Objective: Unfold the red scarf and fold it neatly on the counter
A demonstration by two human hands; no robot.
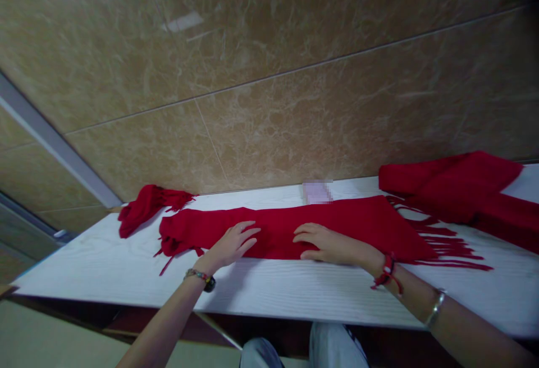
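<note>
A red fringed scarf (275, 228) lies spread lengthwise on the white tabletop. Its left end is bunched up, while loose tassels fan out at the right end. My left hand (231, 244) rests on the scarf left of its middle, fingers stretched and slightly apart. On the scarf's near half, to the right, lies my right hand (322, 243) with its fingers spread and a little bent. Neither hand grips the cloth. The fingers of both hands point toward each other, with a stretch of flat red fabric between them.
A small crumpled red fringed piece (145, 208) lies at the back left. More folded red cloth (446, 183) covers the back right. A blurred pale item (318, 192) sits by the tiled wall (269, 121). The white table (269, 295) has its front edge near my knees.
</note>
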